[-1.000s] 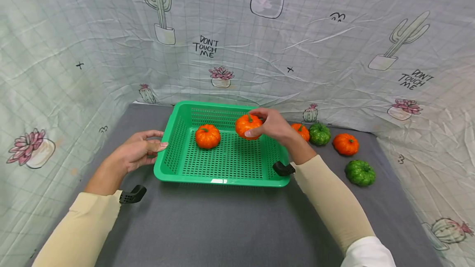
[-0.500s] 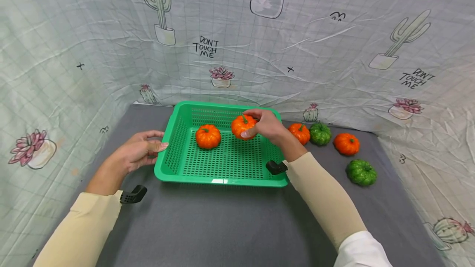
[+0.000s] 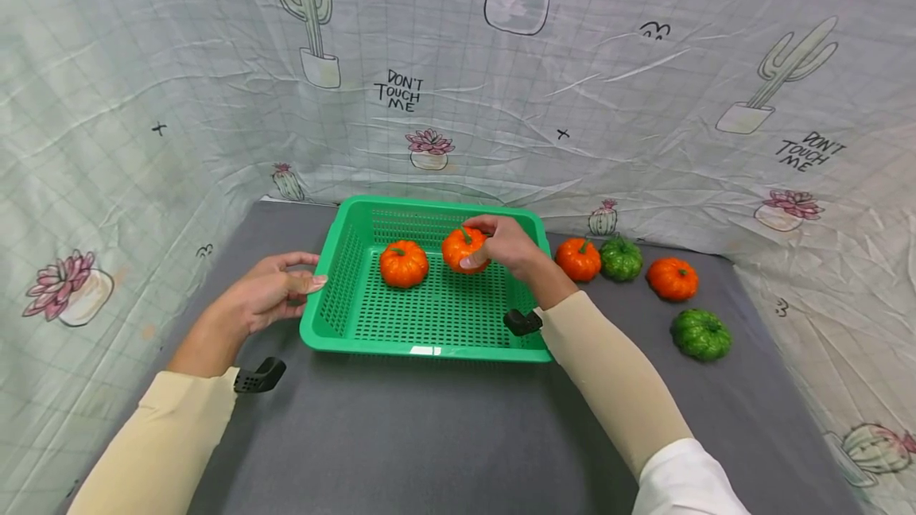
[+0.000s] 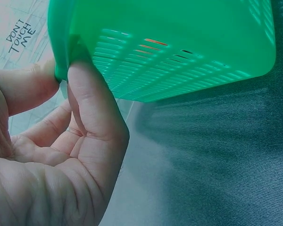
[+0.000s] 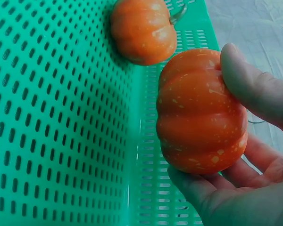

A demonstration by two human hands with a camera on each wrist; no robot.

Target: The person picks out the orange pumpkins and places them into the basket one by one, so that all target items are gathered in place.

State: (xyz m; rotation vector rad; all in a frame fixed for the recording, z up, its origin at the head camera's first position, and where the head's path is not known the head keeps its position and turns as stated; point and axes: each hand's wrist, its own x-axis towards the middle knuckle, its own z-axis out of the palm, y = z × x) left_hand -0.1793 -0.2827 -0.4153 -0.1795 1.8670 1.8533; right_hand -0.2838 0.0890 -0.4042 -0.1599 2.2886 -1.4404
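Observation:
A green plastic basket point(image 3: 429, 352) with slotted walls stands on the grey table. My left hand point(image 3: 275, 291) pinches its left rim between thumb and forefinger; the left wrist view shows the rim point(image 4: 60, 42) between them. Inside the basket, my right hand point(image 3: 506, 249) grips an orange pumpkin point(image 3: 461, 251) by its sides, thumb on one side and fingers on the other. In the right wrist view this speckled pumpkin point(image 5: 200, 113) appears close to the basket's slotted wall. A second orange pumpkin point(image 3: 404, 264) sits on the basket floor, left of the held one.
Right of the basket lie two orange pumpkins, one near the basket point(image 3: 578, 260) and one farther right point(image 3: 673, 279). Two green pumpkins, one at the back point(image 3: 621, 259) and one in front point(image 3: 701, 334), lie among them. A printed cloth point(image 3: 487, 102) hangs behind the table.
My right hand has moved left and slightly down with the orange pumpkin, uncovering more of the pumpkin just outside the basket. My left hand has stayed on the rim.

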